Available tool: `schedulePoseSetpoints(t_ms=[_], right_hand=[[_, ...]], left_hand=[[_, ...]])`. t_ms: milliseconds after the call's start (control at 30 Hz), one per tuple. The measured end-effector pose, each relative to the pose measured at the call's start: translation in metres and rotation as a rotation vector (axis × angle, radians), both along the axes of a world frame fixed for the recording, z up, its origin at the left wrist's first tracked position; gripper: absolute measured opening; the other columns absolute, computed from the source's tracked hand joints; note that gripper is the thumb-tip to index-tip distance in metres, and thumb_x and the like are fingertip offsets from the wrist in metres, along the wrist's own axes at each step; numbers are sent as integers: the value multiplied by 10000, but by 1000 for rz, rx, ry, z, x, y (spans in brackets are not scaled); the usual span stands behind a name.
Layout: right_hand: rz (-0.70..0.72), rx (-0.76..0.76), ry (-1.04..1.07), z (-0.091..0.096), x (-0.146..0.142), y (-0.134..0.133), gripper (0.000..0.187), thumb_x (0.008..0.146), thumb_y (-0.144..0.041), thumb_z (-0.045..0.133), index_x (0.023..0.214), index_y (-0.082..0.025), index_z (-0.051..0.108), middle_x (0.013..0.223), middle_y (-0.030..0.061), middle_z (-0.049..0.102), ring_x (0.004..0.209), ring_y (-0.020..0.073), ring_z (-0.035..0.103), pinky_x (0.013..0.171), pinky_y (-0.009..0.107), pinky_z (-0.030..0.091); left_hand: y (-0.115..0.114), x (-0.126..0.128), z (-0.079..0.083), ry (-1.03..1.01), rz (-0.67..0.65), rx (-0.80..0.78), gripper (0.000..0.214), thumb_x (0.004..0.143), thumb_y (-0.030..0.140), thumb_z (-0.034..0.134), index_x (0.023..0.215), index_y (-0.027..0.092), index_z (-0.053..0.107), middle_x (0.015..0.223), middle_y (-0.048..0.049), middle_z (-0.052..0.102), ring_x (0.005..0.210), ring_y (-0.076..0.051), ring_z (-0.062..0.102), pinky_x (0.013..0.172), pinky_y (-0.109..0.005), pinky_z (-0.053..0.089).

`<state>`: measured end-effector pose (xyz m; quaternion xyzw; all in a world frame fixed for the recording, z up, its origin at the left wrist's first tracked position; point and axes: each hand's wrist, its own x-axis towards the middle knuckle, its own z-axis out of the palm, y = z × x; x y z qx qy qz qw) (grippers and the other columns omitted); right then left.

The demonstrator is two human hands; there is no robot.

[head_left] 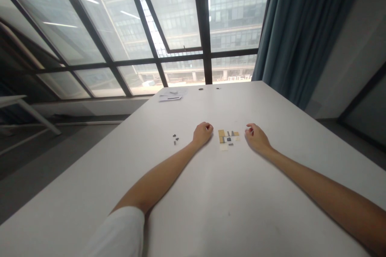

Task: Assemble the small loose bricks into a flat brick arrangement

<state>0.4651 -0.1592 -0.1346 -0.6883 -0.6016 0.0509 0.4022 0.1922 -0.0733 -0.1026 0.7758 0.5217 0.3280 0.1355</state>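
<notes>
Both my forearms lie stretched out on a white table. My left hand rests on the tabletop with its fingers curled in, and nothing shows in it. My right hand rests the same way, fingers loosely curled. Between the two hands sits a small cluster of flat building pieces, tan, white and dark grey, touching neither hand. A few tiny dark pieces lie to the left of my left hand.
Folded white papers lie at the table's far edge, with two small dark discs near them. Large windows stand behind the table, a teal curtain hangs at the right, and another table's edge shows at far left.
</notes>
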Motion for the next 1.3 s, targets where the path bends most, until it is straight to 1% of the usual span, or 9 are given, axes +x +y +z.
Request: schedulePoseSetpoints(t_ms=[500,600,667,733,900,1000,1067,1167,1300], right_hand=[[-5,-27,22,5,-2,-2,351,907,-334,483,1174,-169,641,928,73,696,773,199,595,715,314,429],[-6,-19,17,5,-3,-2,338,911,-336,482,1160,-173,642,931,72,697,775,197,597,707,309,425],[-1,-11,17,4,-3,-2,327,914,-335,478,1150,-178,643,925,69,696,776,195,596,703,306,424],[5,-3,17,3,-3,-2,319,914,-332,476,1141,-183,643,914,64,693,774,195,595,702,305,424],[3,-9,23,-2,0,-1,324,906,-345,491,1139,-182,647,900,62,687,760,195,590,695,310,424],[7,-1,31,-4,2,0,335,899,-347,492,1139,-177,652,915,72,690,768,199,593,700,314,430],[1,-3,29,-4,3,-1,344,895,-352,495,1143,-175,655,923,76,691,774,201,593,706,317,433],[-9,-13,22,-3,3,-2,353,896,-359,494,1152,-178,655,928,74,691,785,202,595,713,319,436],[-16,-26,31,-2,3,-3,350,894,-365,496,1140,-178,659,926,72,693,768,198,596,694,316,432]], left_hand=[[-2,0,0,-4,7,29,263,900,241,525,823,172,767,870,-59,715,788,-165,598,754,-278,435],[-1,-3,6,-35,14,48,270,895,246,519,825,170,769,859,-61,713,781,-166,593,752,-282,433],[3,-6,16,-78,28,51,270,880,239,519,822,166,772,843,-56,714,766,-166,588,745,-283,433],[6,-12,34,-136,39,32,264,856,231,526,817,158,777,788,-43,704,723,-160,575,705,-279,424],[4,-33,99,-238,6,-10,300,835,274,522,874,141,788,571,7,560,542,-124,438,546,-259,319],[0,-53,129,-229,1,56,338,851,296,502,950,139,784,633,-1,593,558,-119,439,550,-248,330],[-2,-70,139,-157,-9,94,323,837,285,526,972,144,782,705,-14,640,609,-125,486,590,-247,372],[-4,-100,138,16,13,67,277,814,298,588,940,154,789,720,-20,652,647,-136,527,633,-256,400],[-8,-143,112,310,13,-34,209,794,308,638,854,189,799,699,-20,656,642,-147,550,627,-266,390]])
